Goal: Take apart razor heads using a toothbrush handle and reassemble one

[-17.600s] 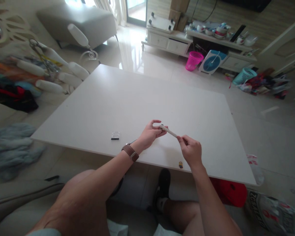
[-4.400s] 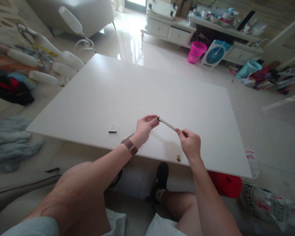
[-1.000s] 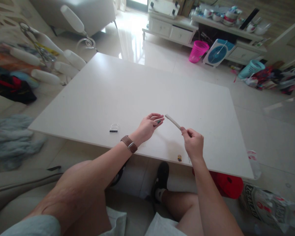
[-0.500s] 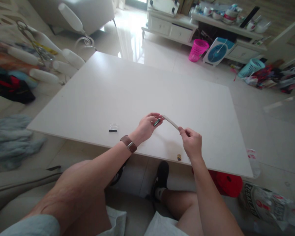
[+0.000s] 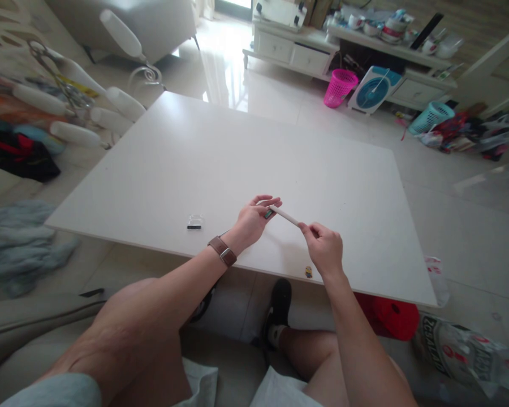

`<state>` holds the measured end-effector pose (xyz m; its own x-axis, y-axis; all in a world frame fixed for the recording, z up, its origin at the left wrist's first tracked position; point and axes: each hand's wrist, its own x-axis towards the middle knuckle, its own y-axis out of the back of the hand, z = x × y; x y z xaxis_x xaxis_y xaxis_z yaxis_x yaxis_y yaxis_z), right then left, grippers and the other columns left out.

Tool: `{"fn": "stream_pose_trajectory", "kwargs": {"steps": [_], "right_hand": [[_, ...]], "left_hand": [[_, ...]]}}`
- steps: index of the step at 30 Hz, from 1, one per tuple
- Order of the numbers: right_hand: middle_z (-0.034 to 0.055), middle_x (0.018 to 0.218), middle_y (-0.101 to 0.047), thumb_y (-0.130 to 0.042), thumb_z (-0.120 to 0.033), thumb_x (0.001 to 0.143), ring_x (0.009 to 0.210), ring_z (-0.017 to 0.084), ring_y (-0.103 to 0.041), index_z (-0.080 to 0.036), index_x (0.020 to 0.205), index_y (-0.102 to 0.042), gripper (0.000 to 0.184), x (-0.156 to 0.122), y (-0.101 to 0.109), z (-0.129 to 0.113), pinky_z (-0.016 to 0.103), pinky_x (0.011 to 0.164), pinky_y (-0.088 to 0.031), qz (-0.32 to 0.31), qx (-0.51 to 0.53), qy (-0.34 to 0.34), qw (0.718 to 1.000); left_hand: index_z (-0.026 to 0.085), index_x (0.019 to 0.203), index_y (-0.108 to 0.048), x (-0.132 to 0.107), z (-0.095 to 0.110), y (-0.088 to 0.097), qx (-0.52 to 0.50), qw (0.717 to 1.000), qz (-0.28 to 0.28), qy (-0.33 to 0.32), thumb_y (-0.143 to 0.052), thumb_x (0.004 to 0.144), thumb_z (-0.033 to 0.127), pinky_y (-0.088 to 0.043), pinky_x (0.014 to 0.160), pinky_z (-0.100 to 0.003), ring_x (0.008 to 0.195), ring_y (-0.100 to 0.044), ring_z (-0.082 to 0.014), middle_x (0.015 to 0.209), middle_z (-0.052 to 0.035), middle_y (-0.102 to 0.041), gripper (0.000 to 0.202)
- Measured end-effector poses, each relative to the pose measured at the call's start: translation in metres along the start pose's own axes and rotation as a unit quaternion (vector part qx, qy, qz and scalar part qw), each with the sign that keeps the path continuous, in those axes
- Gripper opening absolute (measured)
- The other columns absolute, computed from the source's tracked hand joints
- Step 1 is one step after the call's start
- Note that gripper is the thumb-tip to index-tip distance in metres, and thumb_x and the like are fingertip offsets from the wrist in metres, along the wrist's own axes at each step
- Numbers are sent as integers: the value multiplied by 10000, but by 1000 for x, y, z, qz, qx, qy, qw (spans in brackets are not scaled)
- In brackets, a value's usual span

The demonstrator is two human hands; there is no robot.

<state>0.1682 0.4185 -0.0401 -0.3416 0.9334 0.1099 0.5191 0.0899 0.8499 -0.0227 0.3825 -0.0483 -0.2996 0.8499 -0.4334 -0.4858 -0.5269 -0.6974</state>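
My left hand [image 5: 254, 217] is closed on a small dark green piece [image 5: 268, 213] with a pale edge, too small to name. My right hand [image 5: 323, 246] pinches one end of a slim whitish stick [image 5: 285, 214] between thumb and fingers. The stick's far end lies at the green piece by my left fingers; whether they touch I cannot tell. Both hands are above the white table [image 5: 237, 152]. Left of them is a small clear case [image 5: 195, 222] with a black strip. A tiny yellow and blue figure [image 5: 308, 272] lies near the table's front edge.
White padded chair parts [image 5: 76, 134] stand beyond the table's left edge. A red stool-like object [image 5: 394, 317] and a printed plastic bag [image 5: 462, 353] are at the front right. Across the floor are a pink basket [image 5: 340, 87] and a blue and white fan [image 5: 372, 89].
My right hand has moved a little left with the stick, whose far end now overlaps the green piece. My left hand has hardly moved.
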Motion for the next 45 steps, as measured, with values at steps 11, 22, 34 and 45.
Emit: {"fn": "stream_pose_trajectory", "kwargs": {"steps": [11, 22, 34, 45], "right_hand": [[-25, 505, -447, -514, -590, 926, 534, 115, -359, -193, 590, -539, 520, -3, -2, -4, 270, 561, -227, -37, 43, 7, 998], [-26, 504, -453, -518, -569, 930, 522, 107, -356, -189, 599, -545, 505, -1, 0, -1, 267, 563, -241, -20, 38, 25, 999], [-27, 515, -474, -559, -573, 916, 527, 107, -366, -191, 614, -591, 487, -4, -5, -2, 271, 561, -230, -21, 17, 5, 1000], [-27, 510, -479, -557, -578, 915, 527, 112, -373, -191, 621, -590, 487, -5, -15, -4, 273, 564, -225, 9, 35, -26, 999]], "left_hand": [[167, 875, -548, 1, 7, -1, -27, 1000, 9, 2, -587, 772, 116, -485, 982, -400, 1004, -710, -240, 941, -117, -739, 122], [157, 860, -557, 0, 6, -2, -30, 999, 12, 28, -569, 800, 131, -506, 968, -374, 974, -714, -231, 913, -125, -738, 67], [129, 867, -566, -4, 5, 0, -22, 994, 32, 107, -558, 810, 88, -533, 935, -359, 948, -712, -240, 950, -181, -721, 70], [139, 950, -545, -3, -2, 0, -26, 992, 44, 116, -480, 676, -87, -555, 957, -352, 996, -699, -214, 1035, -135, -672, 361]]}}
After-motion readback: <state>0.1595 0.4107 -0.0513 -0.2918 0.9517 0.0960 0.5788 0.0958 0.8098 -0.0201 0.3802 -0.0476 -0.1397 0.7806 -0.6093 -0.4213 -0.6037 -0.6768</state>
